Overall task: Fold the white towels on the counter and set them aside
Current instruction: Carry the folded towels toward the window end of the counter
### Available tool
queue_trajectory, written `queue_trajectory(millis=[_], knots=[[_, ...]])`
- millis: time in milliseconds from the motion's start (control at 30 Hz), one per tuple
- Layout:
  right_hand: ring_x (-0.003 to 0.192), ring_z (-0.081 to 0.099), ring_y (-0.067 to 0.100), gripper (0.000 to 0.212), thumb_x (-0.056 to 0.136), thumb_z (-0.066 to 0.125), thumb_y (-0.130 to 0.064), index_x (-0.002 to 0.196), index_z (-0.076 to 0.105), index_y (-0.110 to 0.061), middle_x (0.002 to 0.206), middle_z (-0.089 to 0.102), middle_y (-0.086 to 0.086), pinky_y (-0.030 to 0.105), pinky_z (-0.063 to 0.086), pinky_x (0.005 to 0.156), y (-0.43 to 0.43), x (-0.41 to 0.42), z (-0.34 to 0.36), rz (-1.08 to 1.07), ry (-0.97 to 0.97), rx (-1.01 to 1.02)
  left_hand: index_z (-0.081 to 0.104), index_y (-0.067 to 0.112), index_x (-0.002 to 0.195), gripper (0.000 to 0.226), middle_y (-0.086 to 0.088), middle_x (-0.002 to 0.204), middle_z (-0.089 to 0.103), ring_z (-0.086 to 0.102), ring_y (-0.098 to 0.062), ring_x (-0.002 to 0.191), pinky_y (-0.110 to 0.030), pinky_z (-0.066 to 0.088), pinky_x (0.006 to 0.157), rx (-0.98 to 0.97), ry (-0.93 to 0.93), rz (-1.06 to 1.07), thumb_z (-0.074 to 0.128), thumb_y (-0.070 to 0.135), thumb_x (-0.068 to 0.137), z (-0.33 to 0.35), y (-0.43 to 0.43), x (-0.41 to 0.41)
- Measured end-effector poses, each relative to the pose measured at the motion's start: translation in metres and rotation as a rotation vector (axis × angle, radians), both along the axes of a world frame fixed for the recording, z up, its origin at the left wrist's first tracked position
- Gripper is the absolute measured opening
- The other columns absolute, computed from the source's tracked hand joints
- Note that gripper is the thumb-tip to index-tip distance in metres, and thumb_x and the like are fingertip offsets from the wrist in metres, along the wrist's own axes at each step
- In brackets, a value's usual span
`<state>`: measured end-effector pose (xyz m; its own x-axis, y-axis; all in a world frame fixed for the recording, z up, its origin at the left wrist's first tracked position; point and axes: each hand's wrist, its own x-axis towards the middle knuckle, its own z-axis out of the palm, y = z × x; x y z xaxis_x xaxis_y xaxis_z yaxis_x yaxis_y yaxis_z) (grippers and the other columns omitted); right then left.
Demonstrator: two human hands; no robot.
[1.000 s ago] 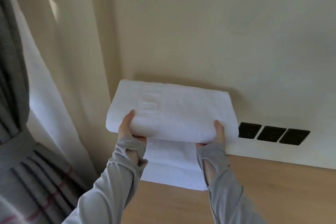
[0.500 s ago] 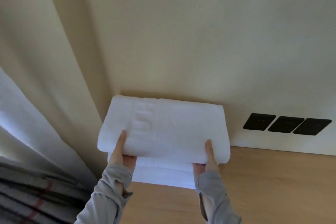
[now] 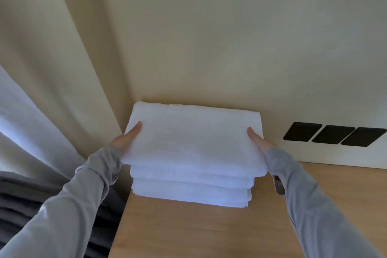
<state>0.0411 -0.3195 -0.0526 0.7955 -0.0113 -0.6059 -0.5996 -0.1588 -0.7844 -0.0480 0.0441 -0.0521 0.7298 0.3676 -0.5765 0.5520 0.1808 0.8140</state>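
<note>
A folded white towel (image 3: 192,140) lies on top of a stack of folded white towels (image 3: 190,190) at the back left corner of the wooden counter (image 3: 209,232), against the wall. My left hand (image 3: 125,139) grips the top towel's left edge, thumb on top. My right hand (image 3: 259,142) grips its right edge the same way. The fingers under the towel are hidden. Both arms wear grey sleeves.
Three black wall plates (image 3: 333,137) sit low on the cream wall to the right of the stack. A pale curtain (image 3: 52,90) hangs at the left, with dark grey fabric (image 3: 25,201) below it. The counter's left edge runs just beside the stack.
The folded towel, held up in the air before, has come down onto the stack. Both hands still hold its sides.
</note>
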Motion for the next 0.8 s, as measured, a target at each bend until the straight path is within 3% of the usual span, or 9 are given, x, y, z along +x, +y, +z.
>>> queue_trajectory(millis=[133, 200, 467, 533, 600, 667, 700, 733, 800], knots=[[0.083, 0.06, 0.026, 0.046, 0.084, 0.063, -0.044, 0.12, 0.045, -0.022, 0.096, 0.059, 0.002, 0.04, 0.049, 0.077, 0.0, -0.001, 0.005, -0.093, -0.248, -0.088, 0.047, 0.007, 0.131, 0.086, -0.013, 0.127, 0.054, 0.052, -0.033, 0.106, -0.042, 0.039, 0.099, 0.199, -0.041, 0.078, 0.062, 0.066, 0.071, -0.004, 0.004, 0.002], [0.08, 0.059, 0.022, 0.036, 0.085, 0.062, -0.039, 0.114, 0.047, -0.025, 0.098, 0.06, 0.002, 0.033, 0.047, 0.068, -0.001, -0.006, -0.002, -0.134, -0.301, -0.073, 0.048, 0.008, 0.13, 0.08, -0.01, 0.116, 0.055, 0.052, -0.032, 0.101, -0.041, 0.04, 0.093, 0.207, -0.067, 0.065, 0.059, 0.064, 0.074, -0.008, 0.002, 0.001], [0.075, 0.059, 0.022, 0.03, 0.088, 0.061, -0.032, 0.113, 0.045, -0.027, 0.091, 0.059, -0.002, 0.027, 0.042, 0.055, 0.001, -0.003, -0.021, -0.14, -0.247, -0.064, 0.048, 0.007, 0.13, 0.071, -0.015, 0.125, 0.055, 0.052, -0.032, 0.1, -0.04, 0.04, 0.095, 0.13, -0.034, 0.045, 0.059, 0.057, 0.081, -0.02, -0.004, 0.004], [0.076, 0.058, 0.023, 0.035, 0.087, 0.06, -0.036, 0.116, 0.044, -0.026, 0.094, 0.059, 0.001, 0.029, 0.043, 0.059, 0.0, 0.0, -0.02, -0.122, -0.213, -0.089, 0.048, 0.007, 0.129, 0.069, -0.014, 0.124, 0.055, 0.052, -0.031, 0.099, -0.039, 0.04, 0.091, 0.149, -0.021, 0.021, 0.06, 0.055, 0.081, -0.012, -0.006, 0.002], [0.082, 0.056, 0.025, 0.046, 0.087, 0.057, -0.044, 0.124, 0.04, -0.021, 0.1, 0.057, 0.005, 0.033, 0.042, 0.071, 0.002, 0.0, -0.018, -0.084, -0.177, -0.176, 0.044, 0.007, 0.131, 0.067, -0.014, 0.126, 0.054, 0.052, -0.033, 0.102, -0.038, 0.039, 0.087, 0.371, -0.039, -0.003, 0.058, 0.052, 0.084, -0.004, -0.011, -0.001], [0.095, 0.053, 0.03, 0.057, 0.087, 0.053, -0.048, 0.131, 0.036, -0.016, 0.114, 0.053, 0.01, 0.037, 0.039, 0.081, 0.005, -0.001, -0.019, -0.064, -0.231, -0.393, 0.035, 0.008, 0.138, 0.066, -0.018, 0.133, 0.047, 0.048, -0.039, 0.114, -0.044, 0.041, 0.091, 0.843, -0.096, -0.01, 0.055, 0.046, 0.087, 0.007, -0.022, -0.006], [0.105, 0.05, 0.033, 0.06, 0.087, 0.053, -0.048, 0.134, 0.034, -0.015, 0.124, 0.05, 0.012, 0.039, 0.039, 0.087, 0.008, -0.001, -0.019, -0.074, -0.307, -0.544, 0.033, 0.009, 0.141, 0.065, -0.019, 0.136, 0.044, 0.044, -0.04, 0.12, -0.047, 0.04, 0.096, 1.049, -0.218, -0.016, 0.053, 0.042, 0.089, 0.013, -0.033, -0.007], [0.117, 0.044, 0.035, 0.062, 0.088, 0.052, -0.045, 0.137, 0.032, -0.014, 0.135, 0.043, 0.015, 0.043, 0.037, 0.095, 0.013, -0.004, -0.018, -0.08, -0.41, -0.719, 0.03, 0.011, 0.143, 0.062, -0.019, 0.141, 0.04, 0.04, -0.038, 0.126, -0.047, 0.036, 0.102, 1.197, -0.342, -0.089, 0.05, 0.039, 0.091, 0.019, -0.048, -0.006], [0.135, 0.028, 0.034, 0.059, 0.091, 0.048, -0.039, 0.143, 0.03, -0.016, 0.15, 0.028, 0.015, 0.048, 0.024, 0.107, 0.034, -0.014, -0.013, -0.001, -0.652, -1.054, 0.017, 0.02, 0.149, 0.06, -0.009, 0.155, 0.021, 0.019, -0.028, 0.142, -0.043, 0.018, 0.115, 1.433, -0.391, -0.423, 0.034, 0.043, 0.096, 0.022, -0.085, 0.004]])
